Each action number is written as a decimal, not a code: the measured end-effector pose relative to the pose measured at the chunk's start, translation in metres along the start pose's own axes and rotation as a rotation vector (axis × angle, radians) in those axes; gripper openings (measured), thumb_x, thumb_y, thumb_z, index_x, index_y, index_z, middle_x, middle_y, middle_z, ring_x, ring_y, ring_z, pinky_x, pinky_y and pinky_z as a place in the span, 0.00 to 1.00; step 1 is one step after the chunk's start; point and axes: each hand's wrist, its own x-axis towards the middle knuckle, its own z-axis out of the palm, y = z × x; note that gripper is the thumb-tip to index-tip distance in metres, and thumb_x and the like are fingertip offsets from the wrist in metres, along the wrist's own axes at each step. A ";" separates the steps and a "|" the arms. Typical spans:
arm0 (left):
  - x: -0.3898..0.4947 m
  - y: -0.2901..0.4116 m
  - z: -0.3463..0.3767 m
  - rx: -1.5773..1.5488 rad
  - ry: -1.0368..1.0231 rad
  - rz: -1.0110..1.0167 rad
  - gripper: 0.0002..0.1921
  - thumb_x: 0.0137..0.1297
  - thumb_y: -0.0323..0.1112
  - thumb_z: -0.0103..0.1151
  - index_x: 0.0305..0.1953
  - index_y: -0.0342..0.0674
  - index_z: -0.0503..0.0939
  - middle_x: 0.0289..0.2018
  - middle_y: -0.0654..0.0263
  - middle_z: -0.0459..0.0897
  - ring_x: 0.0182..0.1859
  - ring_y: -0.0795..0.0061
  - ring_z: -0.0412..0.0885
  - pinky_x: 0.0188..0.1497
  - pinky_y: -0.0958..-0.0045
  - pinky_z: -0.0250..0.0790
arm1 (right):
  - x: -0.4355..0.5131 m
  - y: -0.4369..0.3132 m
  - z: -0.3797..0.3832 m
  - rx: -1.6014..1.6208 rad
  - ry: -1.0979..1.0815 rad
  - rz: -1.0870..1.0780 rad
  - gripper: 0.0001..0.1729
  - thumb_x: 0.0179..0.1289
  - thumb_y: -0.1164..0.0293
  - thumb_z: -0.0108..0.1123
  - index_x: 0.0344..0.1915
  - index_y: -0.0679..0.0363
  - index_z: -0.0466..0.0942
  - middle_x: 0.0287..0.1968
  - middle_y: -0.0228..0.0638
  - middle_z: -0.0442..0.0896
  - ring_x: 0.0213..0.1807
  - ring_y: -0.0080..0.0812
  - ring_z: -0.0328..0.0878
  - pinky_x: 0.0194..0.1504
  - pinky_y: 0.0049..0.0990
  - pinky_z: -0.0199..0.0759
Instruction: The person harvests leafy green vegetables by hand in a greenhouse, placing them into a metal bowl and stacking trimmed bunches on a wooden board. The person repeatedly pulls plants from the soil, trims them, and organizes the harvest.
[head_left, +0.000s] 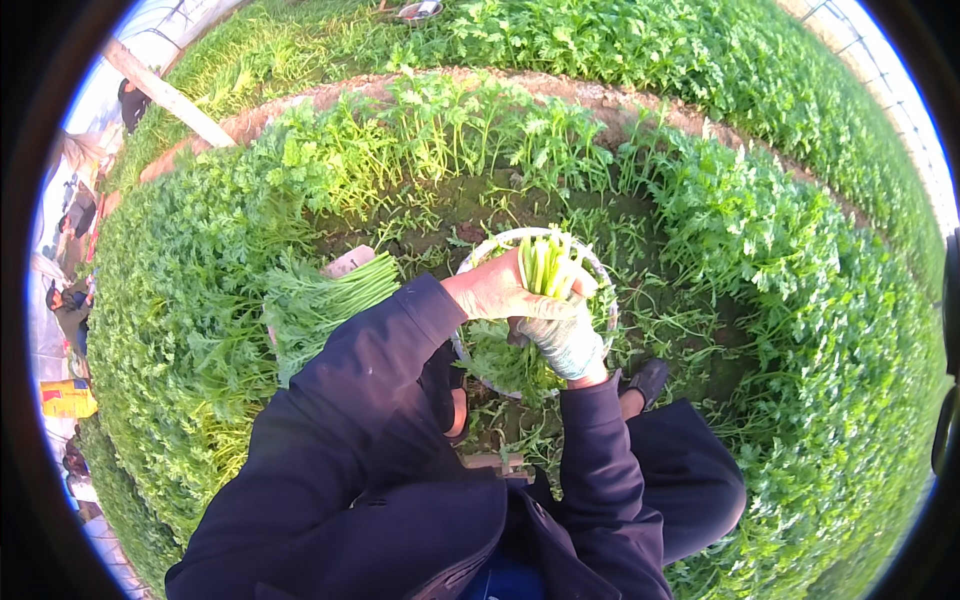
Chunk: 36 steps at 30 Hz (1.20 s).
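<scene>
A bunch of leafy greens (547, 264), apparently crown daisy, is held upright over a round white-rimmed basin (604, 279), its pale cut stems pointing up. My bare left hand (501, 291) wraps around the stems. Just beneath it, my right hand (564, 336), in a pale knit glove, also grips the bunch. Leaves hang below the hands, and more greens (491, 352) lie in the basin. To the left, a stack of cut greens (337, 296) rests with its stems lined up to the right, beside a pinkish flat piece (349, 261).
Standing greens (810, 300) surround the cut patch of soil (465, 202), which is strewn with stray stems. A raised earth ridge (600, 97) curves behind. A slanted post (169, 94) stands at upper left. Other people (71, 300) and a yellow bag (67, 397) are at the far left.
</scene>
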 end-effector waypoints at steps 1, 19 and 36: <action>0.000 0.000 0.000 -0.027 -0.006 0.012 0.15 0.65 0.34 0.68 0.50 0.39 0.79 0.47 0.65 0.83 0.50 0.75 0.79 0.57 0.68 0.71 | 0.002 -0.001 0.000 -0.295 -0.002 -0.228 0.09 0.57 0.72 0.69 0.35 0.61 0.78 0.23 0.31 0.82 0.24 0.26 0.78 0.25 0.25 0.72; -0.002 0.017 0.007 -0.391 0.247 -0.078 0.10 0.72 0.32 0.55 0.50 0.35 0.77 0.37 0.61 0.84 0.48 0.65 0.83 0.57 0.62 0.72 | -0.006 -0.021 0.003 0.081 0.117 0.141 0.29 0.68 0.70 0.64 0.64 0.70 0.68 0.54 0.42 0.81 0.54 0.27 0.77 0.56 0.25 0.70; -0.004 0.019 0.015 -0.718 0.189 0.005 0.23 0.72 0.35 0.52 0.64 0.31 0.69 0.45 0.63 0.77 0.52 0.66 0.77 0.59 0.63 0.69 | -0.019 -0.022 0.025 -0.008 0.413 0.177 0.21 0.78 0.68 0.48 0.61 0.71 0.73 0.52 0.45 0.84 0.51 0.25 0.78 0.53 0.24 0.69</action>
